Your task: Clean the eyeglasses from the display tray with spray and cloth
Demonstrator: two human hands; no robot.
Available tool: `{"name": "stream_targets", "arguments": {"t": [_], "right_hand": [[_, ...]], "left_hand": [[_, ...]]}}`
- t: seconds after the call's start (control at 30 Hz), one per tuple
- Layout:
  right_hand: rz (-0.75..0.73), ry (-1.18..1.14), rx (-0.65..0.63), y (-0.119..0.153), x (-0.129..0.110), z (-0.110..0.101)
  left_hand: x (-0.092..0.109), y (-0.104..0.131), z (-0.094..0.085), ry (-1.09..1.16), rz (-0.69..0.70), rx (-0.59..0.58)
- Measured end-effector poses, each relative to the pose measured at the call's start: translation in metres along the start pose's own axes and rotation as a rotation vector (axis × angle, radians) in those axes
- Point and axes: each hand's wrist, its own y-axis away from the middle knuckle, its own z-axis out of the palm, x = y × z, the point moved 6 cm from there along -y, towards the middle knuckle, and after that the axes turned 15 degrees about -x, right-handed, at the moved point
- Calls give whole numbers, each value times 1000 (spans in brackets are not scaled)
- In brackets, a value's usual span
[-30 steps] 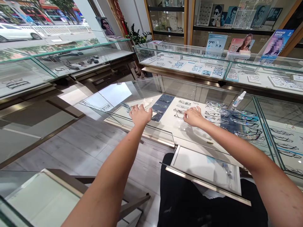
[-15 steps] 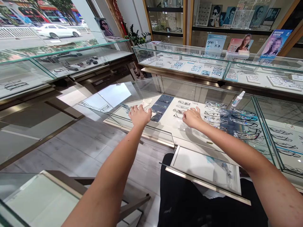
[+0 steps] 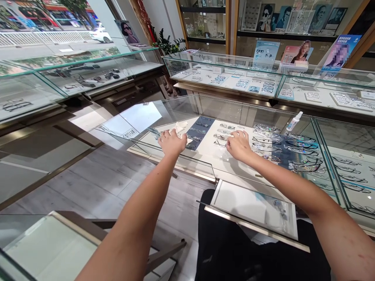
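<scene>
My left hand point(image 3: 172, 143) is on the near glass counter's top, its fingers bent over a crumpled whitish cloth point(image 3: 181, 126) that shows past the knuckles. To its right, my right hand point(image 3: 238, 145) is over the same counter with its fingers curled in and the tips turned away from me. Whatever they may hold is hidden. Beneath the glass of the display counter point(image 3: 234, 166), rows of eyeglasses point(image 3: 266, 139) lie on white and dark blue panels. A small white spray bottle point(image 3: 294, 121) stands on the counter right of my right hand.
An open drawer point(image 3: 234, 195) juts out over my lap, below my forearms. Another glass case point(image 3: 222, 58) with spectacles and upright advertising cards stands behind. A further case point(image 3: 96, 74) runs along the window at left. A glass-topped piece point(image 3: 49, 242) is at lower left.
My right hand's fingers have drawn closer together and tilted slightly. My left hand stays on the cloth, nearly unmoved. Outside the window, the white car has passed to the right.
</scene>
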Motion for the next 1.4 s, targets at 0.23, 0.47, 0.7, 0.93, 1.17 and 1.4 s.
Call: {"name": "stream_targets", "arguments": {"t": [0.23, 0.47, 0.7, 0.93, 1.17, 1.4], "right_hand": [[-17, -13, -2, 4, -2, 1], [-71, -109, -13, 30, -25, -15], [-293, -409, -282, 100, -62, 22], [-201, -674, -463, 122, -43, 102], [29, -630, -366, 77, 3, 140], [166, -554, -253, 20, 27, 152]], "left_hand": [[-1, 0, 0, -5, 1, 12], [-2, 0, 0, -1, 4, 4], [-1, 1, -2, -1, -5, -27], [-2, 2, -3, 13, 8, -17], [-2, 2, -3, 0, 5, -30], [-4, 6, -3, -19, -3, -19]]}}
